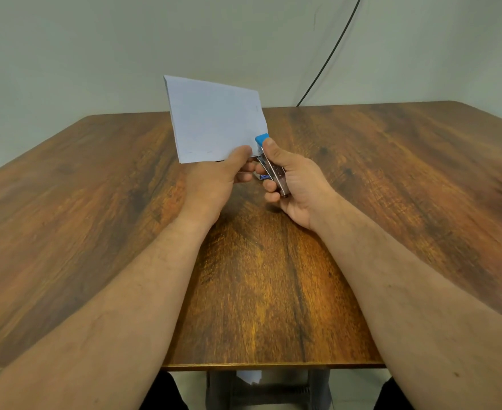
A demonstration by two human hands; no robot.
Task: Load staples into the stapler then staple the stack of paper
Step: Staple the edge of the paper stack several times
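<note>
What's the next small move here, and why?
Probably squeeze the stapler shut. The right hand already grips it with its blue tip over the lower right corner of the paper stack, which the left hand holds up off the table.

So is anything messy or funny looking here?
Mostly no. The white stack of paper is held up off the brown wooden table by the left hand, and the right hand closes the blue-tipped metal stapler on its corner. One oddity: a white scrap of paper lies under the table.
</note>
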